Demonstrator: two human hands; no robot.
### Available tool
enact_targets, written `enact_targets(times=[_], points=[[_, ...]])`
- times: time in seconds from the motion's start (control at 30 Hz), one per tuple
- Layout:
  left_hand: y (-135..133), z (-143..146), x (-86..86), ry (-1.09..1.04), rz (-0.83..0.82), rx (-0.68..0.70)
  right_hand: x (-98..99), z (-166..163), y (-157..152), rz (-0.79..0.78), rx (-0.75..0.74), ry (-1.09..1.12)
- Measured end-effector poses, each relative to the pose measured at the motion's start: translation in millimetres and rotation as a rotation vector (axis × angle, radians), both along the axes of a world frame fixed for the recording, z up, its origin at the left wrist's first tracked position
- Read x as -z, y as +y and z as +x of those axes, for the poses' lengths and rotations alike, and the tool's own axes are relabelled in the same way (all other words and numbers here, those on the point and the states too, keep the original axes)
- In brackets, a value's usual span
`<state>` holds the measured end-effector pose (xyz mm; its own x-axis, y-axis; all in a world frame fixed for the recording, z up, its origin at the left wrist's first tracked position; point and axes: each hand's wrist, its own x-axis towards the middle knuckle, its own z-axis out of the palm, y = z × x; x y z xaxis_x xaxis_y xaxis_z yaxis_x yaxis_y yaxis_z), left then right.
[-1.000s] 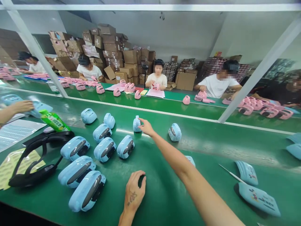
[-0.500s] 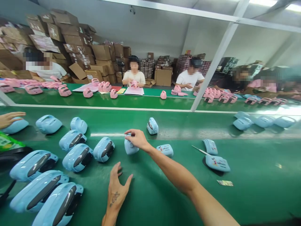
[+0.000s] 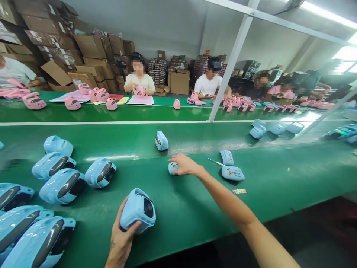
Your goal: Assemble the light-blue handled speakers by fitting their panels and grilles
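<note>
My left hand is wrapped round a light-blue plastic housing with a dark window, holding it tilted above the near side of the green table. Farther off, my right hand has its fingers closed over a small light-blue cover printed with a cartoon figure; the hand hides part of it. To the right lie another printed blue cover, a curved blue piece and a thin white-handled tool. A single blue housing stands beyond my right hand.
Several blue housings stand in a cluster on the left. More blue parts lie at the far right. Across a white divider, people sit with pink housings. A metal post rises beyond. A small sticker lies near the table's edge.
The blue housing that was in my right hand is now in my left. My right hand has moved right onto the printed cover. The view has swung to the right.
</note>
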<state>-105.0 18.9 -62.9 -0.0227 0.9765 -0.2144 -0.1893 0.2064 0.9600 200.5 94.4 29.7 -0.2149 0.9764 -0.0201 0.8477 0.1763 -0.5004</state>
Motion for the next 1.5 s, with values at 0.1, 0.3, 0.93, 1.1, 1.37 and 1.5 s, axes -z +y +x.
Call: enact_targets(times=[0.1,0.3,0.93,1.1,1.37,1.5], points=[[-2.5,-2.5,-1.7,-0.235,-0.171,-0.054,1.9,23.3,11.6,-0.050,0.026,-0.127],[0.7,-4.4,-3.0,-0.317,-0.223,-0.026,9.0,17.2,18.3,-0.055,0.036,-0.232],[-14.9,11.8,-28.5,-0.407,-0.208,-0.099,41.9,-93.4,-81.8,-0.377,0.102,1.235],[-20.3,16.5,-42.9,-0.284,-0.176,-0.073,28.6,-113.8,-97.9,0.048,0.040,0.715],[-25.9,17.2,-51.3,-0.303,-0.164,-0.016,27.1,-120.3,-117.7,0.172,-0.090,0.417],[-27.7,10.2,-55.5,-0.375,-0.193,0.114,18.8,-104.0,-113.9,0.252,-0.410,0.421]])
